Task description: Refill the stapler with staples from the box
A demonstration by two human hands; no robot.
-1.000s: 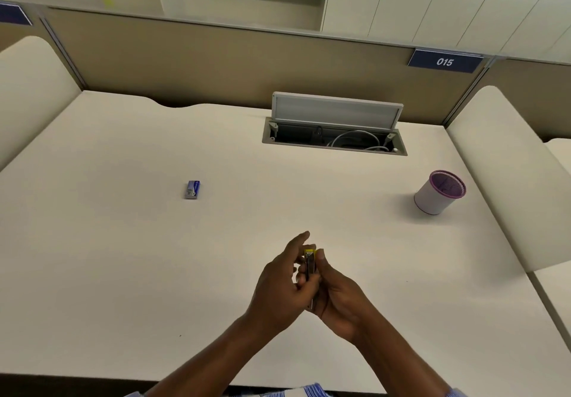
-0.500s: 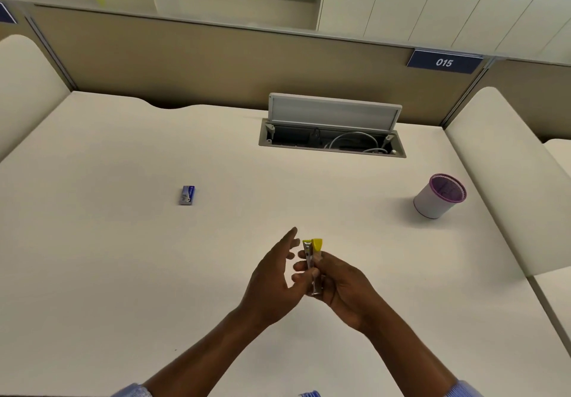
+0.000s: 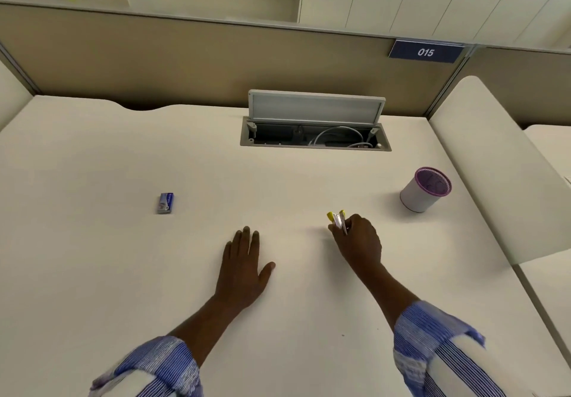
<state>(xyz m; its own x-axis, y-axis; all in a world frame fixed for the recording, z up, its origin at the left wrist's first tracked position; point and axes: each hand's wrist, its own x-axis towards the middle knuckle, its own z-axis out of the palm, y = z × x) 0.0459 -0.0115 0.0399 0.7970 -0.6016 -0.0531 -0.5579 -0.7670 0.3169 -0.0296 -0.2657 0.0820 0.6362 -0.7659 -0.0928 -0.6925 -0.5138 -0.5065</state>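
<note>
Right grip [image 3: 358, 239] round yellow stapler [image 3: 337, 219]; staple box [image 3: 165, 202] well apart, leftward.

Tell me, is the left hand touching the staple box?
Apart. The head view shows bare desk between the left hand and the staple box, which lies farther left.

Your stapler [image 3: 337, 219] is small and yellow, gripped in your right hand [image 3: 358, 240], its two yellow ends poking up past your fingers and splayed apart with bare metal showing between them. The staple box [image 3: 165, 202], small and blue, lies flat on the desk [image 3: 92, 273], well off to the stapler's left.
</note>
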